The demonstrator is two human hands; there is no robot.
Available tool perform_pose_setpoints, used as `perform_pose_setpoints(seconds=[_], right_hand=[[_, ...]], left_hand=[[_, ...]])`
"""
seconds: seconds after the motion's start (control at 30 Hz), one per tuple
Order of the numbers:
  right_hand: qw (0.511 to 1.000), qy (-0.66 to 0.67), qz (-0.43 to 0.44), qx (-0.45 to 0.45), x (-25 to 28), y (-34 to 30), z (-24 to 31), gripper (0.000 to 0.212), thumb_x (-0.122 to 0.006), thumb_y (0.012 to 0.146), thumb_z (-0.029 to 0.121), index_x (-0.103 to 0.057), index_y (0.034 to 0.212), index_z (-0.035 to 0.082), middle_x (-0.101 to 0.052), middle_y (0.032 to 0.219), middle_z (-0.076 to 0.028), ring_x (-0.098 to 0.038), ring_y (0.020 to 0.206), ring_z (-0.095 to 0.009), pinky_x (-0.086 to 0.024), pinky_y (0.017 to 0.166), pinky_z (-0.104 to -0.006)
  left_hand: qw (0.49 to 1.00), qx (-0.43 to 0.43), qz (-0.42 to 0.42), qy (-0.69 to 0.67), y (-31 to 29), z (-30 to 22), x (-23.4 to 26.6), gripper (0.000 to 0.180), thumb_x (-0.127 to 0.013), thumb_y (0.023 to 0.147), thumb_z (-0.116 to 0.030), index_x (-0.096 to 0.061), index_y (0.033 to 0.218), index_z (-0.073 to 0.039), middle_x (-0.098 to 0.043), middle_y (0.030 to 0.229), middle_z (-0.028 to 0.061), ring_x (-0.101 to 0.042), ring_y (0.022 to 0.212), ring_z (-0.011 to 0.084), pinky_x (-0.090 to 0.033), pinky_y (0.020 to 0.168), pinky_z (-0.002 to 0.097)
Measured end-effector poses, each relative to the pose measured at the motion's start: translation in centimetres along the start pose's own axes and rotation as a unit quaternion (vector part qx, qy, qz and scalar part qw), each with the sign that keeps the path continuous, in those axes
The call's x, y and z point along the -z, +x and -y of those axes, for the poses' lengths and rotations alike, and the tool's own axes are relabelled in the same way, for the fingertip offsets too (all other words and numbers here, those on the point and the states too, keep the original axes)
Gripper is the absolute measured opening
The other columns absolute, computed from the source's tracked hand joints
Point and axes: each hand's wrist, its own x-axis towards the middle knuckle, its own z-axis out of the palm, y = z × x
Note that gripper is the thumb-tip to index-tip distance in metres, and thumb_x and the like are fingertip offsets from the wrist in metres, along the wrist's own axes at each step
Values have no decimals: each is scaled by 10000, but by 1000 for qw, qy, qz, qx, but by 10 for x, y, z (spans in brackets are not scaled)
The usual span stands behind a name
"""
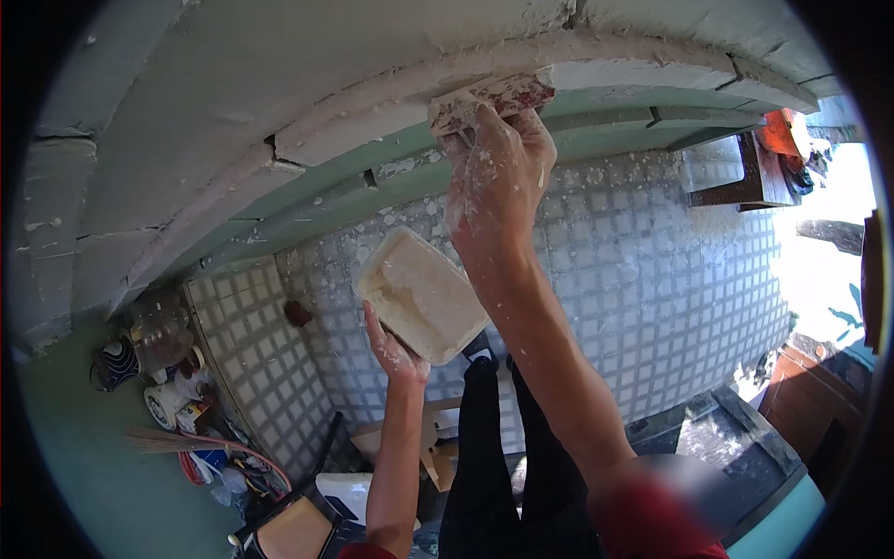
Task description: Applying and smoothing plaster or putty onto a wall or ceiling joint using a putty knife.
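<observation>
My right hand (498, 172), its fingers smeared with white paste, is closed around a wide, paste-coated scraper (507, 95). The scraper's reddish surface shows through the smears, and it lies against the whitish ledge (372, 102) along the wall. Lower and to the left, my left hand (399, 356) supports a pale rectangular plastic tub (399, 233) from its near left side. White paste (433, 293) coats the inside of the tub. Part of the tub's right edge is close to my right forearm.
Below lies a tiled floor (615, 307) spotted with white splashes. A wooden table (768, 172) stands far right. Bottles, a broom (154, 441) and other clutter line the left wall. A chair (293, 536) is at lower left, a dark-topped cabinet (726, 438) at lower right.
</observation>
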Motion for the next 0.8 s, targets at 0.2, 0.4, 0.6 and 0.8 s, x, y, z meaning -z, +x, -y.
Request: perform_pose_setpoints(seconds=[0.2, 0.4, 0.6, 0.8], right_hand=[[997, -20, 53, -53, 41, -15, 18, 253, -491, 878, -14, -530, 1125, -50, -607, 1095, -148, -615, 951, -215, -507, 856, -397], [967, -223, 19, 118, 107, 25, 32, 176, -516, 844, -18, -580, 1004, -51, -606, 934, -79, -552, 827, -124, -457, 736, -284], [822, -458, -23, 339, 90, 58, -6, 163, -568, 835, 45, -524, 686, -4, -478, 578, 31, -406, 554, -57, -346, 481, -265], [835, -482, 54, 260, 54, 10, -39, 383, -496, 824, -5, -570, 1198, -38, -662, 904, -242, -660, 704, -293, -512, 648, -343]], left_hand=[[1000, -1, 1, -16, -11, -6, 4, 627, -445, 933, -514, -335, 1419, -134, -401, 1405, 53, -410, 1266, 257, -334, 1057, 419], [999, 1, 22, -28, -20, -7, 4, 618, -432, 937, -523, -345, 1406, -130, -418, 1373, 46, -425, 1247, 240, -362, 1034, 412], [1000, 4, -3, -19, -33, -1, 8, 616, -452, 929, -520, -357, 1398, -132, -426, 1367, 53, -438, 1237, 251, -362, 1035, 419], [999, 17, 5, -36, -43, -4, 18, 627, -459, 926, -515, -343, 1406, -130, -419, 1372, 56, -436, 1242, 259, -368, 1033, 437]])
